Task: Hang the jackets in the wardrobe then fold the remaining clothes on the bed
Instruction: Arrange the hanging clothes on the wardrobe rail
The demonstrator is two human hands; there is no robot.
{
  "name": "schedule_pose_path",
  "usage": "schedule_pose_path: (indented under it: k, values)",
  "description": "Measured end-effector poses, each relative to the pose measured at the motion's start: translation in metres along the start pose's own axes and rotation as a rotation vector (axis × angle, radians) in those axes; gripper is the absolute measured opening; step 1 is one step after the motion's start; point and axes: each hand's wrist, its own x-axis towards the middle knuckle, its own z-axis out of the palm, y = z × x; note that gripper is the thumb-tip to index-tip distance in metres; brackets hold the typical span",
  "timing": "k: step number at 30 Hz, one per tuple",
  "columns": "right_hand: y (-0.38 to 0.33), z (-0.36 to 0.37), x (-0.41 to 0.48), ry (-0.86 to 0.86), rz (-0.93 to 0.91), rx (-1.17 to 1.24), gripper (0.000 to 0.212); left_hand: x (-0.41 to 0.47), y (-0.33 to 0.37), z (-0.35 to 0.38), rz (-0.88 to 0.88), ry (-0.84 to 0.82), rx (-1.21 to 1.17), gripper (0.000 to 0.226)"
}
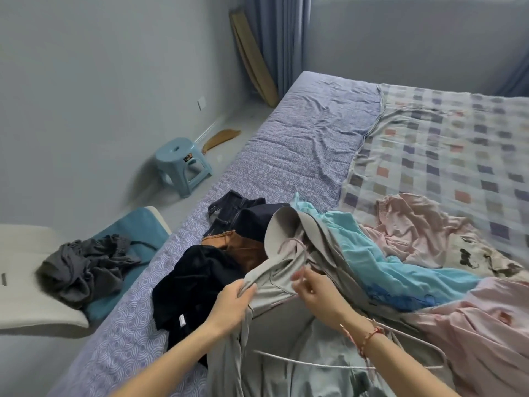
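A grey hooded jacket (282,285) lies across the near edge of the bed (300,150), its hood turned up toward me. My left hand (233,305) grips the jacket's collar edge. My right hand (313,290) pinches the fabric and a pink drawstring next to it. A white hanger (315,363) lies under my right wrist on the jacket. Around it are a black garment (194,282), a brown one (240,247), dark jeans (237,213), a turquoise shirt (380,262) and pink clothes (415,224).
A checked blanket (446,144) covers the right of the bed. To the left stands a white chair (34,299) with a blue cushion and a crumpled grey garment (83,265). A blue stool (183,164) stands on the floor by the wall.
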Motion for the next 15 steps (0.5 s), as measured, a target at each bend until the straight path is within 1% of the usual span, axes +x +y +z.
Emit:
schedule_pose_path:
  k: [2, 3, 4, 5, 6, 7, 8, 9, 10, 11, 12, 13, 14, 15]
  values:
    - [-0.016, 0.011, -0.01, -0.003, -0.012, 0.092, 0.038, -0.022, 0.027, 0.005, 0.05, -0.049, -0.122, 0.018]
    - [-0.024, 0.014, -0.015, 0.001, -0.008, 0.166, 0.05, -0.034, 0.038, 0.011, 0.088, -0.091, -0.155, 0.017]
    - [-0.032, 0.016, -0.021, -0.008, 0.001, 0.255, 0.057, -0.047, 0.048, 0.018, 0.103, -0.117, -0.163, 0.019]
    - [-0.038, 0.018, -0.029, -0.031, 0.002, 0.367, 0.057, -0.062, 0.057, 0.024, 0.124, -0.125, -0.17, 0.026]
    - [-0.045, 0.018, -0.038, -0.053, -0.001, 0.431, 0.05, -0.076, 0.063, 0.029, 0.117, -0.13, -0.156, 0.031]
    - [-0.042, 0.02, -0.039, -0.053, 0.003, 0.448, 0.035, -0.083, 0.064, 0.034, 0.111, -0.144, -0.134, 0.031]
    - [-0.05, 0.013, -0.052, -0.009, -0.003, 0.435, 0.018, -0.101, 0.07, 0.032, 0.107, -0.183, -0.06, 0.031]
    - [-0.047, 0.008, -0.051, 0.034, 0.0, 0.459, 0.008, -0.107, 0.069, 0.03, 0.099, -0.258, 0.033, 0.031]
    - [-0.05, -0.001, -0.059, 0.069, 0.009, 0.478, 0.009, -0.121, 0.071, 0.025, 0.081, -0.356, 0.164, 0.029]
    - [-0.052, -0.01, -0.066, 0.101, 0.014, 0.517, 0.014, -0.131, 0.069, 0.019, 0.067, -0.455, 0.289, 0.027]
    - [-0.053, -0.019, -0.07, 0.127, 0.036, 0.535, 0.021, -0.138, 0.069, 0.013, 0.077, -0.504, 0.409, 0.027]
    - [-0.052, -0.027, -0.078, 0.149, 0.038, 0.558, 0.027, -0.147, 0.072, 0.007, 0.113, -0.48, 0.502, 0.029]
    - [-0.057, -0.038, -0.09, 0.162, 0.036, 0.548, 0.034, -0.152, 0.078, 0.0, 0.179, -0.363, 0.53, 0.027]
    - [-0.059, -0.045, -0.095, 0.163, 0.012, 0.551, 0.038, -0.148, 0.082, -0.007, 0.278, -0.174, 0.525, 0.021]
